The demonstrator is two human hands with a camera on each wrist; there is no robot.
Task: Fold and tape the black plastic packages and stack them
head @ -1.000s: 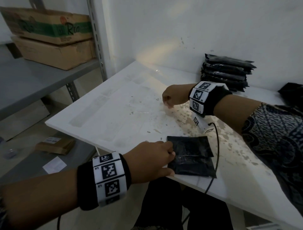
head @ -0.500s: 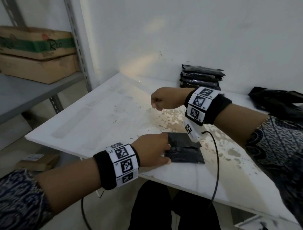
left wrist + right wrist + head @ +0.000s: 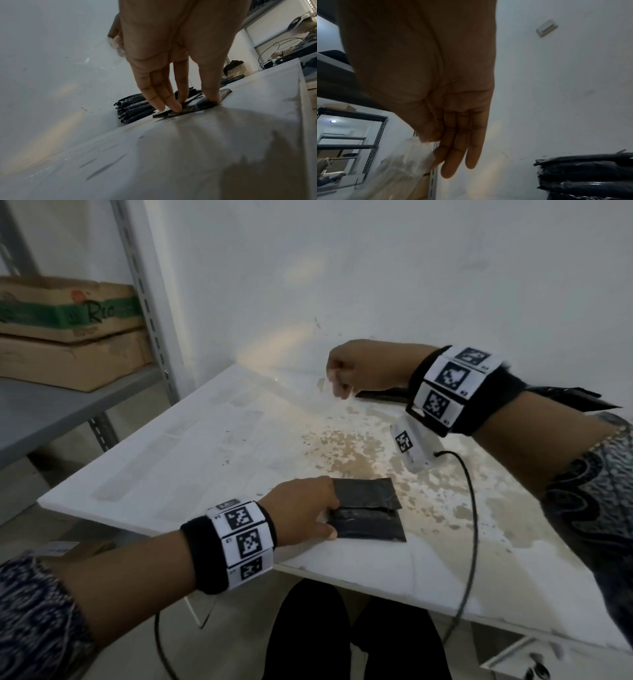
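Observation:
A folded black plastic package (image 3: 368, 513) lies near the front edge of the white table (image 3: 205, 453). My left hand (image 3: 334, 518) presses it flat at its left end, and the straight fingers (image 3: 173, 104) show on the package (image 3: 197, 104) in the left wrist view. My right hand (image 3: 337, 386) hovers above the table's far side. Its thumb and forefinger pinch a strip of clear tape (image 3: 409, 159) while the other fingers (image 3: 471, 155) stay straight. The stack of taped black packages (image 3: 590, 175) stands by the wall, mostly hidden behind my right arm in the head view.
A grey metal shelf (image 3: 68, 405) with cardboard boxes (image 3: 68, 337) stands left of the table. A black cable (image 3: 472, 508) hangs from my right wrist across the table's right part. Loose black plastic (image 3: 575, 402) lies behind my right wrist. The tabletop is stained brown in the middle.
My right hand has risen higher above the table with the tape. My left hand has stayed pressed on the folded package. The head view has come closer and tilted.

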